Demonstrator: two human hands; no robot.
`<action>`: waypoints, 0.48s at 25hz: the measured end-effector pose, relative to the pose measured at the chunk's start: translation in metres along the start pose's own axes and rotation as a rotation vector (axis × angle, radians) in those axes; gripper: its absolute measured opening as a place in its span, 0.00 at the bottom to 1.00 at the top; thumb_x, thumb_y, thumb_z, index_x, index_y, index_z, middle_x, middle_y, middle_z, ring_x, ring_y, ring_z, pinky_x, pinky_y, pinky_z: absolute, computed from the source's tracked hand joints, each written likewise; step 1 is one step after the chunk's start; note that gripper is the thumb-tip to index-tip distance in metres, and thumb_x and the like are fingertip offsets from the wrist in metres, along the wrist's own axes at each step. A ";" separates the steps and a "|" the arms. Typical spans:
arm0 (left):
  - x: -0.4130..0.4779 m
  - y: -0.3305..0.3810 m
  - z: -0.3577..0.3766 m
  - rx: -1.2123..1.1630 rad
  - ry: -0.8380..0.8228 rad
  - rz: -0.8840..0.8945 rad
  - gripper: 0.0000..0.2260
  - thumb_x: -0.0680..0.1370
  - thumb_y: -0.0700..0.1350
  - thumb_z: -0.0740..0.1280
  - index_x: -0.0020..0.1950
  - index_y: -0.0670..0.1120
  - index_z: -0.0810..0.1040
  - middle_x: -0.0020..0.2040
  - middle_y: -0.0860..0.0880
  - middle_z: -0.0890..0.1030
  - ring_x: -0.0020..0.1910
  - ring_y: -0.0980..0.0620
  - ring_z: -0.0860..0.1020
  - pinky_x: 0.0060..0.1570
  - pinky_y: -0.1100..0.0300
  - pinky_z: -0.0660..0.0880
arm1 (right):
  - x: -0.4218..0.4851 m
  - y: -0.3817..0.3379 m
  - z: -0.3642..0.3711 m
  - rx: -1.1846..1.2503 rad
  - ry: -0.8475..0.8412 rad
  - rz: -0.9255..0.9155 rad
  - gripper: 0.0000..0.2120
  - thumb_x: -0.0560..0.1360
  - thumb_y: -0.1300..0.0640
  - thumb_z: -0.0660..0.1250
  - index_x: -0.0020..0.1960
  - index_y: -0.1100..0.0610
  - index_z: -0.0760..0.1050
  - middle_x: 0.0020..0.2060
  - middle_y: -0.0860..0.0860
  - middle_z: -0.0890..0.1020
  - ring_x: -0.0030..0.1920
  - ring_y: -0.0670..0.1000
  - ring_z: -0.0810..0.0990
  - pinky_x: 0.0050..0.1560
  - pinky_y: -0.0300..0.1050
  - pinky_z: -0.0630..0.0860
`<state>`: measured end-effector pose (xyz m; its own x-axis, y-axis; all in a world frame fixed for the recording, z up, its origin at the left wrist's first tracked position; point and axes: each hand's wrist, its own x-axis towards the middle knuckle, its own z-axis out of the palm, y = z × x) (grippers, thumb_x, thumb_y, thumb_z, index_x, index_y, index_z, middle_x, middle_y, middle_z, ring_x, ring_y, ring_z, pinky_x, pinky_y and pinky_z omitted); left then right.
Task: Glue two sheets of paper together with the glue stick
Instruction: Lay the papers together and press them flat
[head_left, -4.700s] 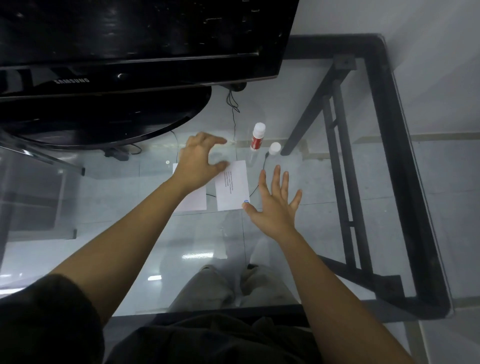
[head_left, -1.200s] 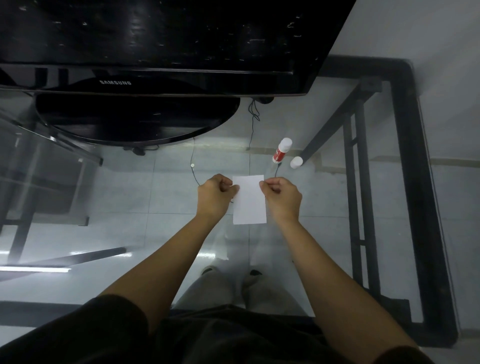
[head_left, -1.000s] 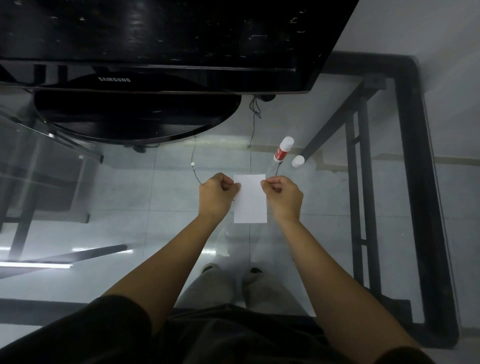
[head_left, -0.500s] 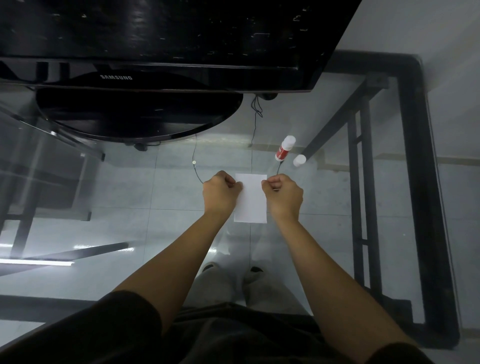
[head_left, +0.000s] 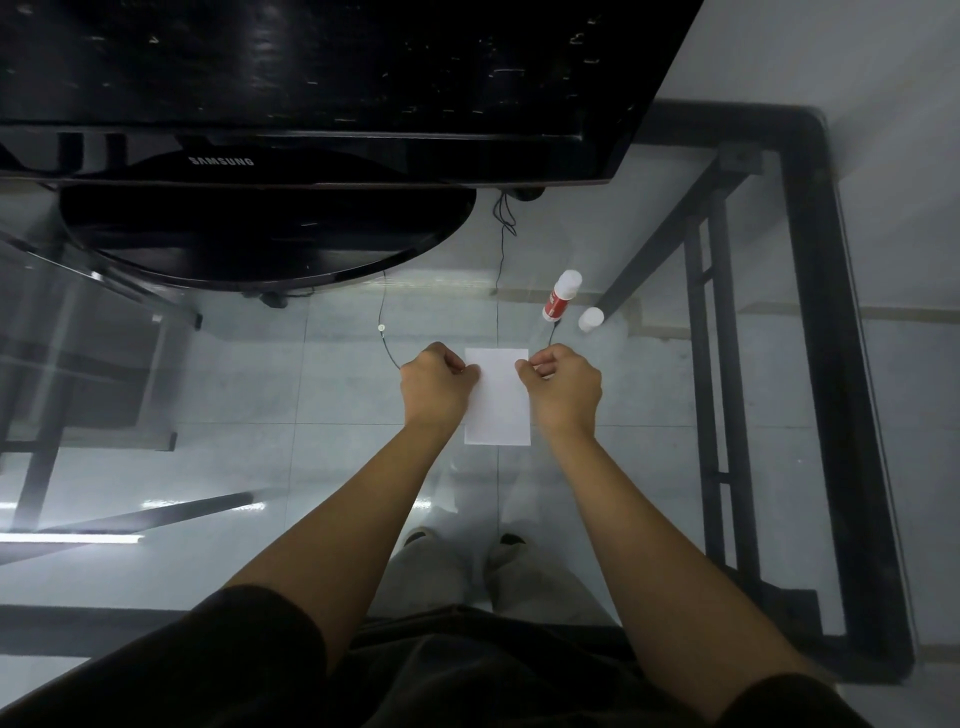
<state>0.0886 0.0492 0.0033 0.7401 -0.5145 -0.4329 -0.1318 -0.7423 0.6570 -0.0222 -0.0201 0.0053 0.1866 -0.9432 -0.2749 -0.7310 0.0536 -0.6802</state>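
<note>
left hand (head_left: 435, 385) fingers pinch paper (head_left: 497, 402) left edge | right hand (head_left: 562, 385) fingers pinch right edge, likely aligning sheets | glue (head_left: 561, 295) upright on table (head_left: 779, 395), cap (head_left: 590, 318) beside

sleeves (head_left: 249, 644): short, black | arms: bare | trousers (head_left: 431, 577): light grey

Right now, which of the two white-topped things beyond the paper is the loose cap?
The cap is the short all-white piece on the right; the glue stick left of it is taller, with a red label.
</note>
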 end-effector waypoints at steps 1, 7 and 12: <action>0.001 0.001 0.000 0.007 -0.005 -0.002 0.05 0.72 0.42 0.70 0.41 0.41 0.76 0.37 0.47 0.78 0.39 0.48 0.76 0.39 0.60 0.71 | 0.000 0.000 0.000 -0.020 0.000 -0.007 0.08 0.72 0.55 0.71 0.47 0.59 0.78 0.43 0.55 0.83 0.37 0.47 0.76 0.42 0.36 0.72; 0.003 0.005 -0.001 0.064 -0.030 -0.016 0.05 0.72 0.42 0.69 0.41 0.41 0.76 0.37 0.47 0.77 0.38 0.48 0.75 0.39 0.59 0.72 | 0.005 0.023 -0.015 -0.300 -0.246 -0.523 0.18 0.76 0.51 0.64 0.64 0.54 0.71 0.65 0.53 0.74 0.65 0.55 0.71 0.66 0.51 0.65; 0.004 0.004 -0.003 0.164 -0.060 -0.019 0.09 0.73 0.48 0.69 0.40 0.42 0.74 0.38 0.45 0.79 0.39 0.46 0.78 0.36 0.59 0.70 | 0.013 0.045 -0.022 -0.811 -0.565 -0.614 0.35 0.76 0.36 0.51 0.74 0.47 0.37 0.75 0.45 0.40 0.74 0.50 0.37 0.69 0.62 0.37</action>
<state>0.0927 0.0457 0.0059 0.7033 -0.5206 -0.4840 -0.2272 -0.8098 0.5409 -0.0673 -0.0376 -0.0141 0.7716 -0.4468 -0.4529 -0.5839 -0.7799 -0.2254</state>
